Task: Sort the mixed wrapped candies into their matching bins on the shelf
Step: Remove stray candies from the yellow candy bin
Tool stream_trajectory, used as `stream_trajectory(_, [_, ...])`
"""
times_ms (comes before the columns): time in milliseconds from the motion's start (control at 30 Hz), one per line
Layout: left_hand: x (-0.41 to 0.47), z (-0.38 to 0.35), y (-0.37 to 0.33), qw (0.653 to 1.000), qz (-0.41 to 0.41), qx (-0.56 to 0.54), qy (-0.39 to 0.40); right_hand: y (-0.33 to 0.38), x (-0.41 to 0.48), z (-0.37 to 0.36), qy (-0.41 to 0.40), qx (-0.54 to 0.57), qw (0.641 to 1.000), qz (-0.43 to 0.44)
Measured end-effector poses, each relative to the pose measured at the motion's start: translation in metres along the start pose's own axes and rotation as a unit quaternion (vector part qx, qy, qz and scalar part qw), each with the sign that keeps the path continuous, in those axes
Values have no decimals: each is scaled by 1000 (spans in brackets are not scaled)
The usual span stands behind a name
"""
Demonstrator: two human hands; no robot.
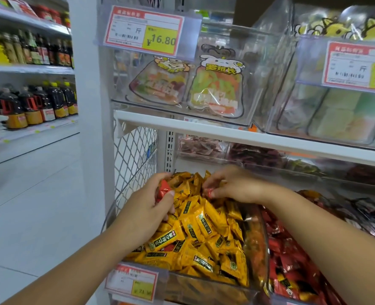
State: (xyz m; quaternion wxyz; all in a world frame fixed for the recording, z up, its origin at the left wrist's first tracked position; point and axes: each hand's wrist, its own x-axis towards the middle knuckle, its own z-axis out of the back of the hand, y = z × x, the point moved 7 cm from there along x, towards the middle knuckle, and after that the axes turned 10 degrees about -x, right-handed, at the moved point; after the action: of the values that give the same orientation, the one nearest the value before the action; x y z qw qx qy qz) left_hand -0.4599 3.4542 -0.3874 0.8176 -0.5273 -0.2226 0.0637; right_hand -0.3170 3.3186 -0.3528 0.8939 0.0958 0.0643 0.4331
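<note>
Shelf (pixel 248 137): white, several tiers, with a wire mesh panel (pixel 133 146) at its left end. A separate rack of sauce bottles (pixel 34 104) stands well apart to the left.

Upper bins (pixel 254 73): clear plastic, holding bagged sweets (pixel 217 84). A red and yellow price tag (pixel 143 29) reads 16.80.

Yellow bin (pixel 193 285): clear-walled, on the lower tier at the left, filled with yellow wrapped candies (pixel 204 227). A few red wrappers show among them near the front. A smaller price label (pixel 131 280) is fixed to its front edge.

Red bin (pixel 266 230): just beside the yellow bin on the right, sharing a clear divider, filled with red wrapped candies (pixel 287 249).

Left hand (pixel 151 203): over the rear left of the yellow bin, fingers curled round a small bunch of red candies (pixel 163 190), fingertips touching the yellow heap.

Right hand (pixel 232 186): over the rear of the same bin, palm down, thumb and fingertips pinching one red candy (pixel 209 192) just above the yellow pile. The remaining fingers are loosely bent.
</note>
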Motion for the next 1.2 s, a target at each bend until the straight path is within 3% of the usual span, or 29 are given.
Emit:
stream_trajectory(100, [-1,-2,-4,1000,-18,-15,11,5,-16,15,-47,115,992,4])
stream_trajectory(400, [-1,-17,-17,992,-103,21,73,55,-25,0,39,247,966,60])
stream_trajectory(467, [1,-12,-13,994,-93,17,60,54,-22,7,59,196,977,59])
stream_trajectory(567, [2,-8,-8,996,-79,20,40,24,-10,37,14,-26,999,29])
stream_trajectory(667, [2,-11,-6,995,-79,37,41,-12,2,35,90,-203,975,-4])
stream_trajectory(900, [3,-11,-1,995,-65,52,47,-29,19,6,196,-256,943,-85])
stream_trajectory(1033, [3,-11,0,997,-50,39,48,-29,26,0,144,-275,948,-70])
stream_trajectory(1200, [4,-11,-3,997,-37,53,41,-35,24,9,67,-173,979,-79])
